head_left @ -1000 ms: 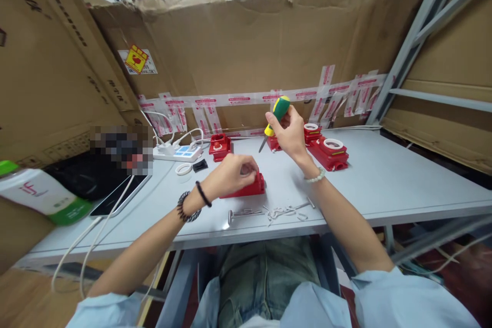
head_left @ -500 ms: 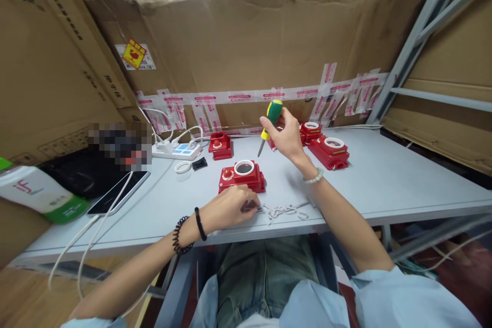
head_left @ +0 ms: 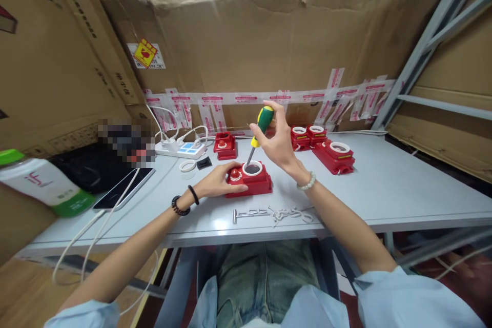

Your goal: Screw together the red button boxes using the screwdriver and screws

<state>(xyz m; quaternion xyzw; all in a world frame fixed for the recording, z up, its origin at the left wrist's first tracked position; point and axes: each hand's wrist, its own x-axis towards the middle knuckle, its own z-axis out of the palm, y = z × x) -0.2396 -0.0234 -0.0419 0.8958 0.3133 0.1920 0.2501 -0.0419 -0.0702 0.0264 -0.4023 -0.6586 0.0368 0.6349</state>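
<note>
My left hand point(head_left: 220, 180) grips the left end of a red housing point(head_left: 261, 186) that has a white ring round a dark window and a red button. In my right hand point(head_left: 277, 138) is a screwdriver point(head_left: 264, 119) with a green and yellow handle, tilted, its tip down at the far edge of the white ring. Whether the tip touches a screw is too small to tell. On the table in front of the housing lie a T-shaped metal tool point(head_left: 246, 214) and several small screws and white pieces point(head_left: 286, 215).
More red housings point(head_left: 334, 156) stand at the right and one point(head_left: 225, 145) at the back. Left of the work are a white ring point(head_left: 187, 165), a black part point(head_left: 204, 163), a power strip point(head_left: 182, 149), a phone point(head_left: 125, 189) and a bottle point(head_left: 46, 184). Cardboard point(head_left: 238, 46) walls the back.
My left hand has moved from the small parts up to the red housing and taken hold of it. My right hand has brought the screwdriver down and left to the housing's ring.
</note>
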